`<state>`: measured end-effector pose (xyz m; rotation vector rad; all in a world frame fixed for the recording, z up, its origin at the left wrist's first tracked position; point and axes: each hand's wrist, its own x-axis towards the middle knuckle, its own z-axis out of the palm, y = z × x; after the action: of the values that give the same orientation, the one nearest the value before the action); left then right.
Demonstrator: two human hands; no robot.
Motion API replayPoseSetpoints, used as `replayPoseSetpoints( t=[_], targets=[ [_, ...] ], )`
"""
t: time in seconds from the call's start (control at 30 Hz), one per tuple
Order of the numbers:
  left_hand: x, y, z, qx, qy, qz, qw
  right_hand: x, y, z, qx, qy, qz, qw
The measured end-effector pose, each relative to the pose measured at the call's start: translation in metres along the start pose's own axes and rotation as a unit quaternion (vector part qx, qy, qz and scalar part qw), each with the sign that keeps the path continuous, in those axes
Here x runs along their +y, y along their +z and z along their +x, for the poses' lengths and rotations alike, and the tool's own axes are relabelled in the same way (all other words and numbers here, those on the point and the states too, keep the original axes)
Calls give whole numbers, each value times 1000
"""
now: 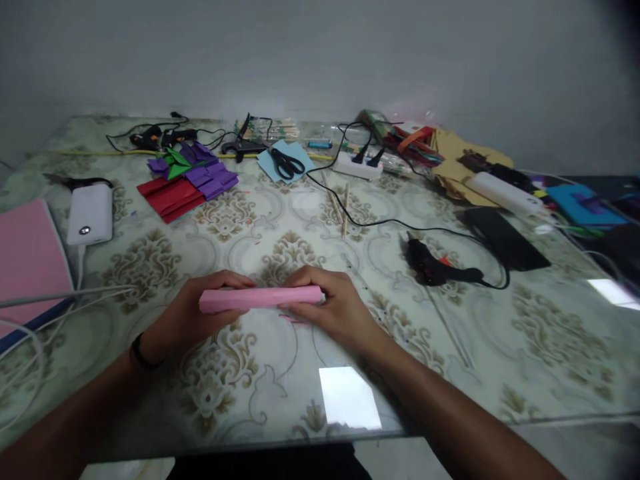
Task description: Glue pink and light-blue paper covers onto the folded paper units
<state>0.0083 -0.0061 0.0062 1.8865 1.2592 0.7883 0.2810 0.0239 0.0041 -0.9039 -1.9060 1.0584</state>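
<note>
A narrow pink folded strip of paper (263, 297) lies crosswise between my two hands, just above the table near its front. My left hand (207, 307) grips its left end, with fingers behind and thumb in front. At the other end my right hand (327, 300) holds it the same way, thumb along the lower edge. Small pink scraps (294, 320) lie on the patterned tablecloth (280, 393) just below the strip.
A black glue gun (440, 263) rests at right, its cord running to a white power strip (358, 165). Behind are scissors (287, 163), red folded paper (170, 198) and wooden sticks (337, 203). A white power bank (91, 213) and pink sheets (33, 257) lie left.
</note>
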Motion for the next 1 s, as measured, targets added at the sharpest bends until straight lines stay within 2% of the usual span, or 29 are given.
replayPoseSetpoints(
  t=[0.17,0.33,0.43,0.57,0.67,0.77,0.87,0.93,1.0],
  targets=[
    [-3,1,1,-14,-44,-2,999,1,-1,1,-8,-9,-16,1000],
    [-4,3,3,0,-83,36,996,-2,-12,0,1,-108,-90,990],
    [-4,3,4,0,-84,40,996,-2,-19,0,-26,-167,-122,978],
    [-2,2,4,-4,-80,28,996,-5,-26,0,-56,-189,-152,968],
    [1,2,5,-7,-88,15,996,-8,-28,-1,-58,-186,-164,967],
    [1,2,6,0,-77,20,997,-9,-27,-1,-57,-168,-132,975],
    [-1,1,2,37,-94,15,995,-5,-18,-2,-38,-77,-81,993],
    [-3,1,-3,73,-112,-33,991,-2,-7,-3,-31,-9,-29,999],
    [-6,4,-7,84,-110,-78,987,1,3,-4,-44,13,37,998]
  ],
)
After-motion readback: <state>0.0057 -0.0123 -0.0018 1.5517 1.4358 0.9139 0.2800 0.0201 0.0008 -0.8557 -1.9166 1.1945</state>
